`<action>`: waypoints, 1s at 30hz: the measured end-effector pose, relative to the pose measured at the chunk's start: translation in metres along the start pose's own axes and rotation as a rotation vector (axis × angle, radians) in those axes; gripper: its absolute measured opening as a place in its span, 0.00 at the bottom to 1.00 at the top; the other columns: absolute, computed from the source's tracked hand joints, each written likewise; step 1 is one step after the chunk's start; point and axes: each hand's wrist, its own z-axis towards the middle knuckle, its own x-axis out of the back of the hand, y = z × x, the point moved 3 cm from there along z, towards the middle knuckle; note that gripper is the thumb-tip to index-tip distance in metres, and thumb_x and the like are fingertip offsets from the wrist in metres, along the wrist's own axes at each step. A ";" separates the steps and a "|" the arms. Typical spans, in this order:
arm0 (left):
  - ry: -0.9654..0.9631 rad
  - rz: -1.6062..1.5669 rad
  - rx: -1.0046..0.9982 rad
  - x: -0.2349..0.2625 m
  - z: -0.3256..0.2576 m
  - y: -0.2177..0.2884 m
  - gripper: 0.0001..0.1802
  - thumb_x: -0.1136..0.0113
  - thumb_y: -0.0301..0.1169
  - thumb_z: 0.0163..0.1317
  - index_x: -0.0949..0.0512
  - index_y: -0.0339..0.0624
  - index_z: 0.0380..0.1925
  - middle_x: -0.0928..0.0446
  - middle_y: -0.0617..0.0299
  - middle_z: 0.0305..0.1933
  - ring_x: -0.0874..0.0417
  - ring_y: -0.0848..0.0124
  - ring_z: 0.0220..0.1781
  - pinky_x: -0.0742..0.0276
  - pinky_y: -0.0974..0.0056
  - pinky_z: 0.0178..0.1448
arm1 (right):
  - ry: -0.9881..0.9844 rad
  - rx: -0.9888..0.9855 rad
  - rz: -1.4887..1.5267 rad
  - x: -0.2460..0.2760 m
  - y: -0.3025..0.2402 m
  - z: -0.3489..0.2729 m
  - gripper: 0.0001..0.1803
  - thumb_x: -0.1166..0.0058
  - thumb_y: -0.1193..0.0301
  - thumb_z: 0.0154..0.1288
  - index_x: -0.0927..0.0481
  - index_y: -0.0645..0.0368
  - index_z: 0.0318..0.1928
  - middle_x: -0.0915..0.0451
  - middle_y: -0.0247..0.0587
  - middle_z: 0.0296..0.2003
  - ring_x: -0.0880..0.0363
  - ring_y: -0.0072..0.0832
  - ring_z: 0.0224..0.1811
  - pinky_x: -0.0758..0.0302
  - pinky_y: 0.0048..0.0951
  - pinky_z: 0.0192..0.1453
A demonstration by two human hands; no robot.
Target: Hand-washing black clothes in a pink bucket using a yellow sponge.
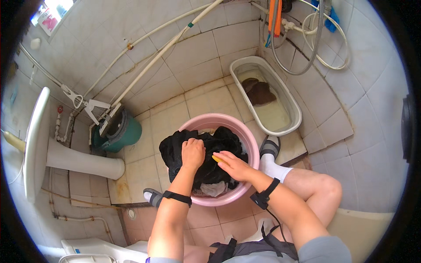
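Observation:
A round pink basin (253, 153) stands on the tiled floor between my feet, heaped with dark wet-looking laundry. Closed on a bunched black garment (172, 147) at the basin's left side is my left hand (193, 152). My right hand (233, 165) holds a yellow bar of soap (217, 159), its end showing past the fingers, just over the black cloth. Part of the garment hangs over the left rim. Below it in the basin, a pale whitish cloth (214, 189) shows near the front edge. What lies under the black fabric is hidden.
Beyond the basin to the right, a white oblong tub (296, 125) holds water and a brown cloth (259, 92). A green bucket (133, 131) with a mop stands left, by the sink pedestal (87, 160). A shower hose (291, 71) hangs at upper right.

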 end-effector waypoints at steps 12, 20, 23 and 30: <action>-0.154 -0.148 0.123 0.000 0.014 -0.004 0.13 0.46 0.36 0.62 0.21 0.42 0.42 0.19 0.54 0.39 0.20 0.56 0.46 0.29 0.54 0.50 | 0.050 -0.119 0.098 -0.004 0.006 0.001 0.25 0.60 0.59 0.73 0.38 0.52 0.67 0.31 0.54 0.59 0.33 0.46 0.63 0.37 0.37 0.66; -0.152 -0.520 0.357 0.073 -0.014 -0.045 0.19 0.47 0.37 0.62 0.24 0.32 0.46 0.21 0.41 0.45 0.21 0.48 0.51 0.27 0.55 0.55 | 0.136 0.052 0.209 -0.014 -0.026 0.005 0.26 0.57 0.63 0.73 0.38 0.56 0.67 0.30 0.49 0.58 0.32 0.40 0.62 0.36 0.31 0.65; -0.334 -0.540 0.355 0.112 -0.032 -0.051 0.21 0.42 0.40 0.60 0.22 0.33 0.46 0.19 0.46 0.42 0.18 0.56 0.47 0.26 0.58 0.52 | 0.079 0.190 0.183 0.001 -0.057 0.013 0.26 0.59 0.59 0.73 0.37 0.57 0.67 0.29 0.52 0.54 0.29 0.43 0.57 0.34 0.33 0.63; -0.615 -1.082 0.617 0.143 -0.091 -0.060 0.23 0.45 0.42 0.67 0.24 0.33 0.51 0.20 0.62 0.45 0.24 0.75 0.48 0.30 0.69 0.54 | -0.014 0.112 0.229 0.020 -0.090 0.025 0.26 0.56 0.60 0.72 0.35 0.56 0.66 0.28 0.52 0.55 0.29 0.43 0.58 0.35 0.34 0.63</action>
